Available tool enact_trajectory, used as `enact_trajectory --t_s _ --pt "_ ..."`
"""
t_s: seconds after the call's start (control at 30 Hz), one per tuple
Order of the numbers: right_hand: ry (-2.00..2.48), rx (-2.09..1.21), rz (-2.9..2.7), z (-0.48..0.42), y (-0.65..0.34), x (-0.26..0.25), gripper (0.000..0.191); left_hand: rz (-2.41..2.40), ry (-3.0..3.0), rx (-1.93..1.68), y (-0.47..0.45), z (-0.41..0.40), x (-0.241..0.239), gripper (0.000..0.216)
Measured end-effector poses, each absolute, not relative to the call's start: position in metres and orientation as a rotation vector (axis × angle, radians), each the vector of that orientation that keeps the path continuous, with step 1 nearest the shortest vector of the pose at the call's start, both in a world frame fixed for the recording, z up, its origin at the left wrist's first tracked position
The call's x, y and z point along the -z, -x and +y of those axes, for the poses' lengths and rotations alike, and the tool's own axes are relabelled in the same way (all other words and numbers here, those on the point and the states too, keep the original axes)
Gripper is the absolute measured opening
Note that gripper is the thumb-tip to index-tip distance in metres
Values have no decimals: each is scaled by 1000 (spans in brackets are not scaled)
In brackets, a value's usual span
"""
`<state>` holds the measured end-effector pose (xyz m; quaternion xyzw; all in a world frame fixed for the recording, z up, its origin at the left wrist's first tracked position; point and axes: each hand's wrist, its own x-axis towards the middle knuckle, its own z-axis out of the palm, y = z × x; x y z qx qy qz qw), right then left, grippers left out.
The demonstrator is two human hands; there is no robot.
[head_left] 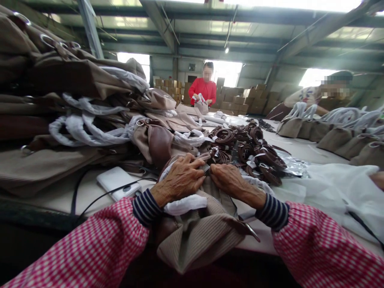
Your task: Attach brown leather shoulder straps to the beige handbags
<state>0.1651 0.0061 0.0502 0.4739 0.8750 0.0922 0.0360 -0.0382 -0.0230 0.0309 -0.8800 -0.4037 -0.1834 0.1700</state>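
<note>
A taupe ribbed-fabric handbag [207, 232] with brown leather trim lies on its side at the table's near edge, its zipped opening facing up. My left hand [181, 178] is closed on the far part of the bag, fingers curled and pinching at its opening. Close beside it, my right hand [229, 180] is closed too, gripping the same edge from the right. Between the fingertips shows a small pale, shiny piece that I cannot make out. A handle wrapped in white padding [186, 204] sticks out under my left wrist.
Taupe handbags [99, 76] are piled high at left. Coiled brown straps [249, 148] lie beyond my hands. A white phone-like device [117, 182] with a cord rests at left. White sheeting [333, 192] and a row of bags [336, 134] are at right. A co-worker in red [204, 90] stands opposite.
</note>
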Motion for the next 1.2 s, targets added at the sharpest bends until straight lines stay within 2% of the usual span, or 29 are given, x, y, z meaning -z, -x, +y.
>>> enact_trajectory --t_s 0.27,0.43,0.67,1.0,1.07,1.2 --pt "-1296 -202 2820 3 -175 -54 20 -1005 2552 573 40 -19 -24 22" --pt "-1248 -314 2829 12 -169 -46 19 -1088 2550 533 35 -24 -31 27" --pt "-1046 -385 2907 24 -156 -27 26 -1095 2539 615 37 -24 -31 26" --pt "-1374 -251 2852 24 -162 -59 11 -1088 2570 689 39 -22 -31 30" --pt "-1358 -160 2940 20 -171 -56 8 -1125 2556 681 39 -24 -32 29" --pt "-1147 289 3219 0 -197 -31 19 -1179 2558 654 38 -25 -33 29"
